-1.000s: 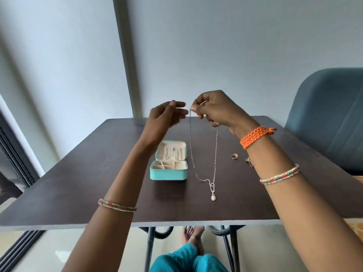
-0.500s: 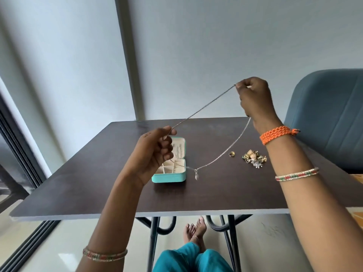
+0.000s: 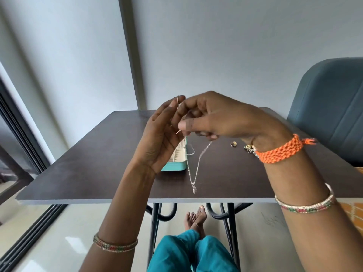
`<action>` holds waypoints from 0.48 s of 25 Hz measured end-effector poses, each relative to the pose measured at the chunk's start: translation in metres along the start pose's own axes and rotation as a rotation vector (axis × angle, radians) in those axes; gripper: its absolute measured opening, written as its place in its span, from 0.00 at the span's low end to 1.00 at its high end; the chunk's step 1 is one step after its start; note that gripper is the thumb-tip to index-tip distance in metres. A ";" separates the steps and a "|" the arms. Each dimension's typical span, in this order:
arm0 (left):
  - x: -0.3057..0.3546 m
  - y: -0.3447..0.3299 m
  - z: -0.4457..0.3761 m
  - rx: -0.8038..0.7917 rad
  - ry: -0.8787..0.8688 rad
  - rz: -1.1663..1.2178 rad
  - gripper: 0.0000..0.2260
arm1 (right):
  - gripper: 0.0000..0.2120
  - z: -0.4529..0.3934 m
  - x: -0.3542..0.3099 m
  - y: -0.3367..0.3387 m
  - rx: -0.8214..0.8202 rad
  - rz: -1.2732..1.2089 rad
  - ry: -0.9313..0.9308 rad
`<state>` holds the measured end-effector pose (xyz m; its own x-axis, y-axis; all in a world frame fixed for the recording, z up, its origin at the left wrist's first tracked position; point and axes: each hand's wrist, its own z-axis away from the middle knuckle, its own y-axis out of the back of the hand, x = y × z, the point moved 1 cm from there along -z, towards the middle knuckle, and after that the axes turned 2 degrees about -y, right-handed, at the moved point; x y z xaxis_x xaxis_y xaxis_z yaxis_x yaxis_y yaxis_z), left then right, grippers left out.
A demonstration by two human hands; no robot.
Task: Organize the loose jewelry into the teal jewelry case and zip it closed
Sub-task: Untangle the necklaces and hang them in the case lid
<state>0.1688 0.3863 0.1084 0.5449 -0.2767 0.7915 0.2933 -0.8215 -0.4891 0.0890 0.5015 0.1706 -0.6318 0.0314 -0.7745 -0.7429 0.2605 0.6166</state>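
Note:
A thin silver necklace (image 3: 197,165) hangs doubled from both my hands above the dark table (image 3: 88,173), its small pendant near the front edge. My left hand (image 3: 159,138) holds the chain's upper end between thumb and fingertip, palm turned toward me. My right hand (image 3: 214,118) pinches the chain just beside it, fingers curled. The open teal jewelry case (image 3: 176,165) sits on the table behind my left hand, mostly hidden by it, with cream compartments showing.
A gold ring (image 3: 233,144) lies on the table to the right of the case. A small heap of gold and silver jewelry (image 3: 249,148) sits partly behind my right wrist. A blue chair (image 3: 330,107) stands at the right. Table legs and my feet show below.
My hands were spread apart with the chain stretched between them; now they have come together at the centre, and the necklace hangs folded with the pendant lower.

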 end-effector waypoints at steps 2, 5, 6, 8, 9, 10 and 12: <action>0.001 -0.005 0.006 -0.007 0.026 -0.019 0.17 | 0.06 -0.002 -0.003 -0.001 0.035 -0.021 0.052; 0.008 -0.010 0.016 0.025 0.127 -0.149 0.11 | 0.07 -0.004 -0.001 0.002 0.180 -0.064 0.120; 0.010 -0.012 0.018 0.025 0.163 -0.202 0.11 | 0.06 -0.005 0.000 0.001 0.229 -0.090 0.132; 0.012 -0.013 0.019 0.033 0.205 -0.294 0.10 | 0.07 -0.006 0.006 -0.002 0.322 -0.139 0.123; 0.012 -0.012 0.018 0.034 0.219 -0.336 0.11 | 0.07 -0.007 0.010 -0.005 0.372 -0.122 0.101; 0.012 -0.011 0.017 0.026 0.228 -0.372 0.13 | 0.06 -0.007 0.014 -0.008 0.416 -0.086 0.069; 0.010 -0.010 0.015 0.018 0.234 -0.409 0.15 | 0.04 -0.007 0.024 -0.011 0.389 -0.113 -0.030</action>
<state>0.1834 0.3996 0.1159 0.1908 -0.0386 0.9809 0.4614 -0.8785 -0.1243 0.0802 0.4928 0.1465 -0.5400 0.0088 -0.8416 -0.6643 0.6095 0.4327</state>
